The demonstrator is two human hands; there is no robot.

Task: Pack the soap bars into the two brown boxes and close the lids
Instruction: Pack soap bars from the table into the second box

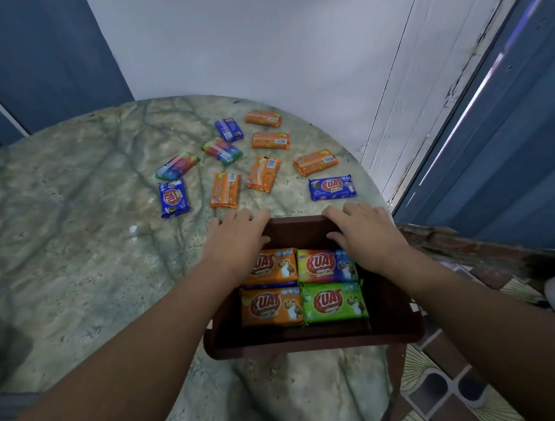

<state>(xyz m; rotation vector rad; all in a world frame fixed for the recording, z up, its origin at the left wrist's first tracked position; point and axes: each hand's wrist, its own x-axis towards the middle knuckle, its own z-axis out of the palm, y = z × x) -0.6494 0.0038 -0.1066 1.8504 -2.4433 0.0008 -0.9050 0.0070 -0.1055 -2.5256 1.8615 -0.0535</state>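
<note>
on a round marbled bench [76, 257], ten loose soap bars [225, 190] lie scattered at the far side, well apart from the one brown box [315, 341] in view near the front edge, probably waiting to be packed. the left hand [239, 242] and right hand [366, 233] rest with relaxed, spread fingers over the box's far rim, seemingly to steady it or reach its lid. four bars [333, 301] sit flat in two rows inside.
</note>
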